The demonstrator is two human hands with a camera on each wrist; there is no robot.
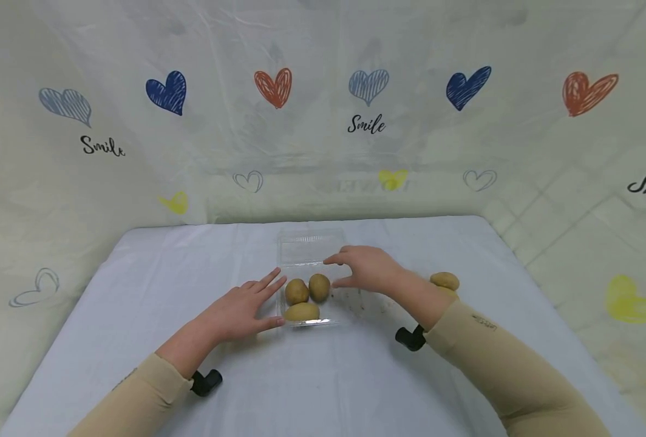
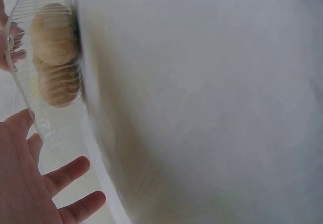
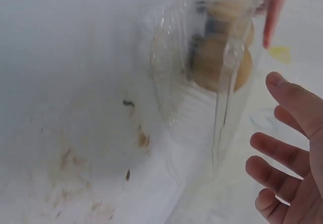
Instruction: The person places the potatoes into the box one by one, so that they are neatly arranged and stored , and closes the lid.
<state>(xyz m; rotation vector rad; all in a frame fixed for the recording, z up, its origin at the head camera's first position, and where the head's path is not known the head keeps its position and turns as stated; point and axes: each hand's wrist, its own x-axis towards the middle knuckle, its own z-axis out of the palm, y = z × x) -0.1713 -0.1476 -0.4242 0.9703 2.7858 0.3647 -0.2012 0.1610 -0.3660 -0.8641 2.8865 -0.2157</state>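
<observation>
A clear plastic clamshell box (image 1: 328,321) with its lid (image 1: 303,247) folded back sits mid-table, holding three potatoes: two behind (image 1: 297,292) (image 1: 319,287) and one lying lengthwise in front (image 1: 302,312). My left hand (image 1: 241,311) is at the box's left side, fingers spread and fairly straight, fingertips at its edge. Over the right rim hovers my right hand (image 1: 369,267), thumb and fingers apart and slightly bent, with nothing between them. In the right wrist view the right hand (image 3: 292,158) appears beside the clear wall, apart from the potatoes.
More potatoes (image 1: 445,280) lie to the right, partly hidden behind the right forearm. Dark dirt crumbs (image 1: 362,298) dot the white tablecloth (image 1: 323,388) right of the box. A curtain with printed hearts (image 1: 323,139) hangs behind the table.
</observation>
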